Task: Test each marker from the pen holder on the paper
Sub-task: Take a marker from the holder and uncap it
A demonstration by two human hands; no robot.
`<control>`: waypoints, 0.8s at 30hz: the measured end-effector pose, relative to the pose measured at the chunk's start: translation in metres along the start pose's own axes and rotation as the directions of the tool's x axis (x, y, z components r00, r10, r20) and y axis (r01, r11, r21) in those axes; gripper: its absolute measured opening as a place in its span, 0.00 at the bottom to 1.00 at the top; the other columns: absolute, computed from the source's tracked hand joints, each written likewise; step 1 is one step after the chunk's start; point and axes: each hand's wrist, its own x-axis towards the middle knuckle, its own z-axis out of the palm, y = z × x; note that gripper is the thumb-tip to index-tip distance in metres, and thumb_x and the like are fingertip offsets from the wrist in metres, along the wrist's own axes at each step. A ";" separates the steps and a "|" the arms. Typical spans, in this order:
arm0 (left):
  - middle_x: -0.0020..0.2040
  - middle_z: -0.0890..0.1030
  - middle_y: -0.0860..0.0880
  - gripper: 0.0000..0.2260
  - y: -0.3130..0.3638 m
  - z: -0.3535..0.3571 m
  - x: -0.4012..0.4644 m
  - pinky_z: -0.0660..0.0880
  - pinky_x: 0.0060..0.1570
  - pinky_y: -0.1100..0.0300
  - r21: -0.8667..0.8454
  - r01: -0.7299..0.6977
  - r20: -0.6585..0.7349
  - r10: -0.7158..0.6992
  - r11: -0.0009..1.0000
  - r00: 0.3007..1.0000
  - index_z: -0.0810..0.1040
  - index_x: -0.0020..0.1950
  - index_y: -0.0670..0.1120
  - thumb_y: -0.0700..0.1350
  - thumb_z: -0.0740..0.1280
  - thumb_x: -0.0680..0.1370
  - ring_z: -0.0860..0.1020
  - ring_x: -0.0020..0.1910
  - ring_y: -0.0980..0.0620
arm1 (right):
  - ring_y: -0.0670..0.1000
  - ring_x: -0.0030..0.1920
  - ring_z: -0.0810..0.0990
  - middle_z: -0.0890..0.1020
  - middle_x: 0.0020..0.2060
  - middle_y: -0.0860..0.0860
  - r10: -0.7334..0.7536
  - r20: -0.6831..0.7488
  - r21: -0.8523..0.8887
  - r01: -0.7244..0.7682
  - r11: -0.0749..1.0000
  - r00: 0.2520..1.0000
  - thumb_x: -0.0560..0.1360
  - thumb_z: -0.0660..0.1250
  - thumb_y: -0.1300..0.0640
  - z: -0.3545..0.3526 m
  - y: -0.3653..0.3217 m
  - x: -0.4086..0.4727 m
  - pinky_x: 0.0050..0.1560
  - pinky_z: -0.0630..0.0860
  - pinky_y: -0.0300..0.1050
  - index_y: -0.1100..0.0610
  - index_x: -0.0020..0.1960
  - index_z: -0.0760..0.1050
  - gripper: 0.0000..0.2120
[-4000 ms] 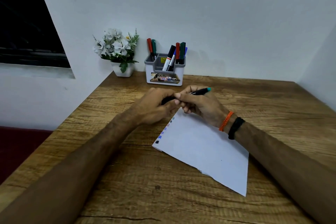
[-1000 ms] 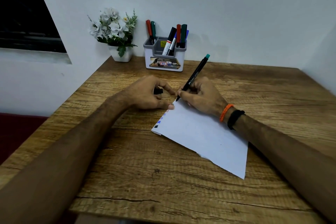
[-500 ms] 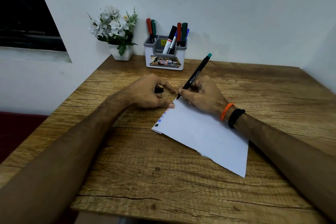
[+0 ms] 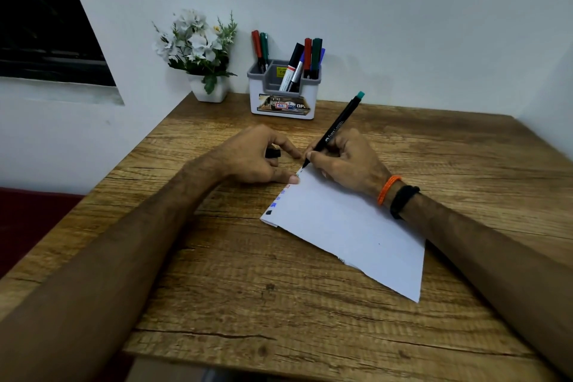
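A white sheet of paper (image 4: 350, 226) lies on the wooden table (image 4: 279, 304), with black, blue and red test marks along its left edge. My right hand (image 4: 344, 161) grips a black marker with a teal end (image 4: 339, 125), its tip touching the paper's top corner. My left hand (image 4: 257, 158) holds the marker's black cap (image 4: 273, 152) in curled fingers, and its thumb presses the paper's edge. The grey-and-white pen holder (image 4: 283, 96) stands at the back with several red, green, black and blue markers (image 4: 310, 56) in it.
A white pot of white flowers (image 4: 201, 53) stands left of the holder by the wall. A dark window (image 4: 46, 25) is at the far left. The table's near edge runs along the bottom of the view, and walls close in behind and to the right.
Four seconds ago both hands held the marker above the paper. Since then the cap has come off into my left hand and the tip is down on the paper's corner, almost still over the last second.
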 end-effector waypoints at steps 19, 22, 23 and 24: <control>0.45 0.76 0.59 0.18 -0.007 0.003 0.004 0.68 0.39 0.71 -0.015 0.000 -0.003 0.000 1.000 1.000 0.81 0.56 0.54 0.52 0.78 0.68 0.73 0.39 0.64 | 0.39 0.23 0.74 0.79 0.26 0.45 -0.015 0.046 -0.009 0.015 1.000 0.999 0.76 0.70 0.60 0.000 -0.002 -0.001 0.25 0.68 0.32 0.61 0.43 0.84 0.06; 0.55 0.79 0.56 0.18 -0.009 0.003 0.006 0.72 0.46 0.67 -0.020 -0.005 0.008 0.005 1.000 1.000 0.81 0.56 0.55 0.52 0.78 0.67 0.77 0.48 0.60 | 0.39 0.23 0.74 0.79 0.26 0.43 0.011 -0.002 -0.018 -0.011 1.000 1.000 0.75 0.70 0.60 0.001 0.001 0.002 0.27 0.69 0.34 0.58 0.41 0.84 0.06; 0.60 0.79 0.56 0.18 -0.010 0.003 0.007 0.74 0.51 0.63 -0.009 -0.003 0.005 0.003 1.000 1.000 0.81 0.56 0.56 0.53 0.78 0.67 0.77 0.53 0.57 | 0.39 0.23 0.74 0.79 0.25 0.43 0.019 -0.006 -0.003 -0.019 1.000 1.000 0.75 0.70 0.60 0.001 0.002 0.002 0.27 0.69 0.34 0.58 0.40 0.83 0.06; 0.62 0.78 0.55 0.19 -0.010 0.003 0.008 0.75 0.55 0.58 0.007 -0.002 0.003 0.002 1.000 1.000 0.81 0.57 0.56 0.54 0.78 0.67 0.77 0.55 0.56 | 0.39 0.23 0.74 0.79 0.25 0.43 0.023 -0.007 0.026 -0.023 0.999 1.000 0.76 0.70 0.61 0.000 0.002 0.003 0.27 0.69 0.34 0.59 0.41 0.83 0.06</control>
